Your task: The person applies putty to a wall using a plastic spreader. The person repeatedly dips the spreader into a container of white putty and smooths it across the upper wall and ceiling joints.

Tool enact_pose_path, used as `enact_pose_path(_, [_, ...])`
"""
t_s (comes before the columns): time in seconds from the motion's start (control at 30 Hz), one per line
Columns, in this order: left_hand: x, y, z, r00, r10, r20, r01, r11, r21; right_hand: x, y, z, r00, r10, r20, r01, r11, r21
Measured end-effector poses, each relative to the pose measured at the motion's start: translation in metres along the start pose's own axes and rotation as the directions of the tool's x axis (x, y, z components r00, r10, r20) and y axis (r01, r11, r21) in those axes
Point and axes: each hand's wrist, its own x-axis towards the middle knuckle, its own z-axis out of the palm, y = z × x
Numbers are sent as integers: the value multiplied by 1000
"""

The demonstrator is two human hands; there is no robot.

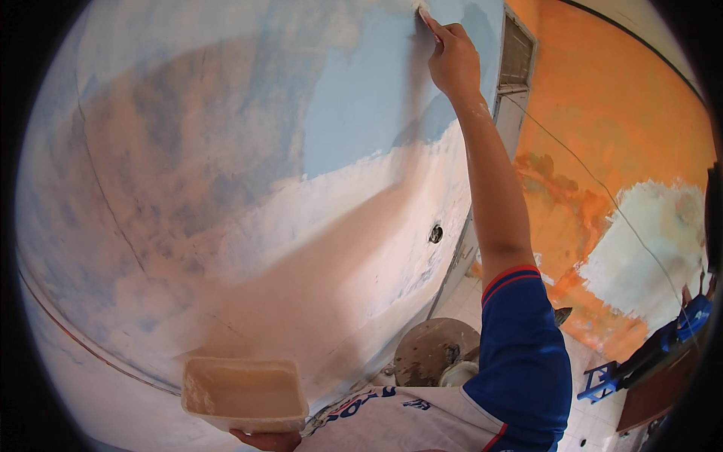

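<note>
My right arm is stretched high toward the wall, which is pale blue with smeared white and pinkish areas. My right hand is closed round the reddish handle of a putty knife; its tip reaches the wall near the upper edge of view, and its blade is hard to make out. Low at the left, my left hand supports a rectangular plastic tub from below. Pale residue coats the tub's inner sides. Only part of that hand shows beneath the tub.
An open round hole is in the wall. On the floor lies a round stained board beside a pale container. A framed opening adjoins an orange wall with a hanging cable. A blue stool stands at right.
</note>
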Motion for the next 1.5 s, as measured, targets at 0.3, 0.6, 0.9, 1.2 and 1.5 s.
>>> enact_pose_path(0.3, [-30,16,25,991,-114,-75,100,980,-173,-18,26,6,994,-77,-81,85,992,92])
enact_pose_path(0.6, [7,8,-21,975,-222,-23,215,962,-167,-12,10,12,999,-28,-44,25,997,-72])
enact_pose_path(0.9, [0,3,2,999,8,49,-10,1000,29,-4,20,-9,996,78,-39,-74,993,97])
enact_pose_path(1.2, [-2,-1,-6,998,-40,52,43,997,-63,3,29,-18,996,-1,90,-7,996,89])
enact_pose_path(1.5, [3,1,-11,995,-59,82,63,997,-37,-28,8,5,994,-106,24,108,991,-75])
